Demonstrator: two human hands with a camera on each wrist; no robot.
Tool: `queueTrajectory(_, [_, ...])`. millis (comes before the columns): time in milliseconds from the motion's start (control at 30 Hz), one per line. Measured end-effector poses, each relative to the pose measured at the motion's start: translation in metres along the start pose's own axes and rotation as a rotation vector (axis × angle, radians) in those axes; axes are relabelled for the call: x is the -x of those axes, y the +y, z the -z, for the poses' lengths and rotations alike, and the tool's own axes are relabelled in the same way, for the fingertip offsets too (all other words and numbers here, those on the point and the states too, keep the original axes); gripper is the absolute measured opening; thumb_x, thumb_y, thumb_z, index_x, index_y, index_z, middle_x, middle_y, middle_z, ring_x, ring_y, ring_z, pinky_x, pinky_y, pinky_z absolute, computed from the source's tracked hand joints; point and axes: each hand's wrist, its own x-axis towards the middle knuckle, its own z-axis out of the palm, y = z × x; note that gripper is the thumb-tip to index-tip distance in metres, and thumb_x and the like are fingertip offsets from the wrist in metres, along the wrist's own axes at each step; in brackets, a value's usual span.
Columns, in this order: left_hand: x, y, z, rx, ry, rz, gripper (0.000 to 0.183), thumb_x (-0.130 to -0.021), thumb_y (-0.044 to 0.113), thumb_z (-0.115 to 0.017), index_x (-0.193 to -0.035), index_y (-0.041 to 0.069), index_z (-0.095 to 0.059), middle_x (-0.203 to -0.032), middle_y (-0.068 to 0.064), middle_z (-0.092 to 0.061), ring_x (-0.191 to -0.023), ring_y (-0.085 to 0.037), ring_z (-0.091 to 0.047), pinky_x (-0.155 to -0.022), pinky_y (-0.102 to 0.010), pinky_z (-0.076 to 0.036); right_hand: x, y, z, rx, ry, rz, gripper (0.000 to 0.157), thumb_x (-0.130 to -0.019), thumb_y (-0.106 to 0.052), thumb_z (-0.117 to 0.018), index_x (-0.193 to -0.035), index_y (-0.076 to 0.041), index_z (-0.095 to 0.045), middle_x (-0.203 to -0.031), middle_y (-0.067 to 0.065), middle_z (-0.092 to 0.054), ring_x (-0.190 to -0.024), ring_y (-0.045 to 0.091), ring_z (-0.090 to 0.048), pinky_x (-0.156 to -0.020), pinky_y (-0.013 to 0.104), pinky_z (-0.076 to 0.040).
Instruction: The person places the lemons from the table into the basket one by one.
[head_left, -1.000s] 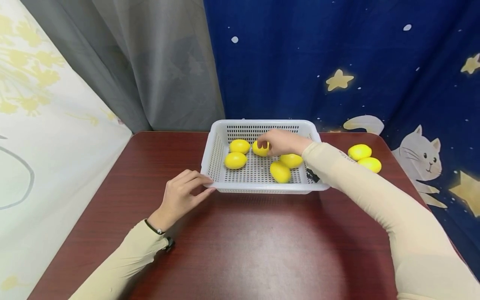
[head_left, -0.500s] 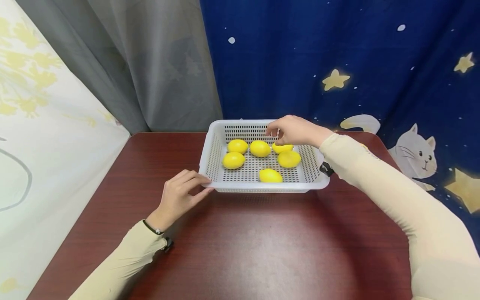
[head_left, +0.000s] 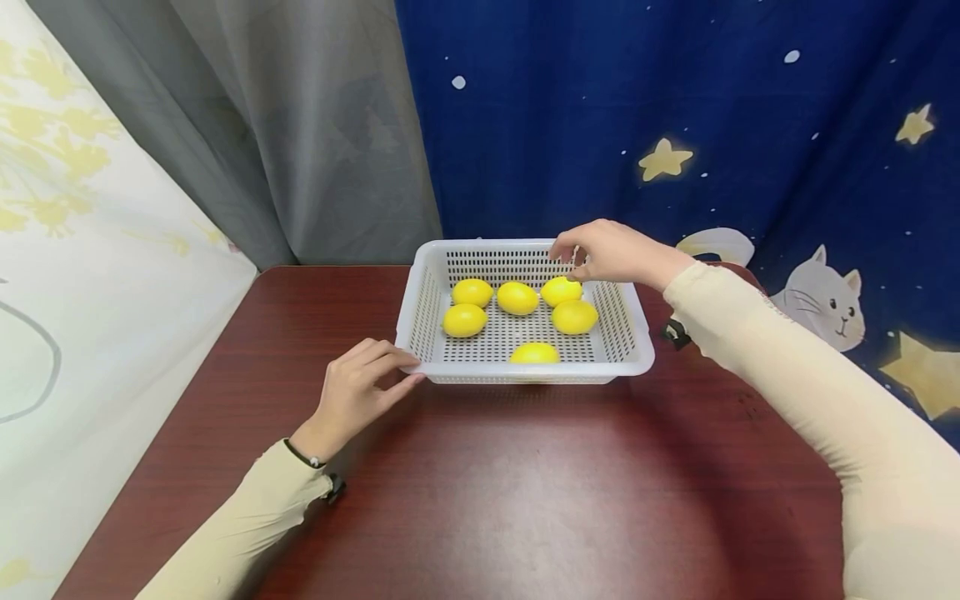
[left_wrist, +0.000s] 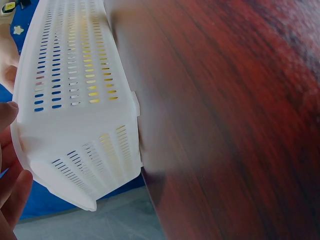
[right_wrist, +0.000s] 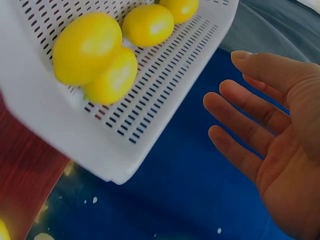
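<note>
A white perforated plastic basket (head_left: 536, 372) stands on the table, with several yellow lemons (head_left: 517, 298) lying in its bottom. My left hand (head_left: 358, 392) holds its near left corner, thumb and fingertips at the rim; the left wrist view shows that corner from outside. Above the back right part of the basket is my right hand (head_left: 618, 254), its fingers spread with nothing in them. Below its thumb lies a back lemon (head_left: 561, 292). One front lemon (head_left: 535, 353) is partly hidden by the near wall. In the right wrist view the right hand's palm (right_wrist: 295, 165) shows bare beside the basket.
The dark red table (head_left: 510, 492) extends toward me. Behind it hang a grey curtain (head_left: 337, 150) and a blue curtain (head_left: 540, 125) with stars. Another lemon (right_wrist: 3, 233) shows outside the basket in the right wrist view; the right sleeve (head_left: 810, 383) covers the table's right side.
The right hand has let go of a lemon and moved up and right. The front lemon has rolled toward the near wall and left. The left hand stays at the corner.
</note>
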Motion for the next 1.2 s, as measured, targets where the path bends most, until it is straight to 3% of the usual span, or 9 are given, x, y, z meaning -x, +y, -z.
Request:
queueTrajectory(567, [-0.001, 0.003, 0.001, -0.014, -0.003, -0.004, 0.022, -0.072, 0.024, -0.087, -0.092, 0.02, -0.077, -0.083, 0.009, -0.071, -0.075, -0.007, -0.057, -0.062, -0.024, -0.047, 0.037, 0.032, 0.013, 0.033, 0.063, -0.071, 0.036, -0.088, -0.017, -0.072, -0.123, -0.016, -0.065, -0.12, 0.008, -0.069, -0.104, 0.024, -0.066, -0.085, 0.042, -0.057])
queueTrajectory(1200, [0.0, 0.003, 0.002, -0.01, -0.006, -0.001, 0.023, -0.072, 0.024, -0.087, -0.093, 0.02, -0.077, -0.085, 0.009, -0.072, -0.077, -0.007, -0.058, -0.063, -0.024, -0.049, 0.065, 0.058, 0.02, -0.017, 0.112, -0.15, 0.037, -0.09, -0.018, -0.07, -0.126, -0.013, -0.063, -0.12, 0.011, -0.068, -0.107, 0.03, -0.066, -0.09, 0.049, -0.054])
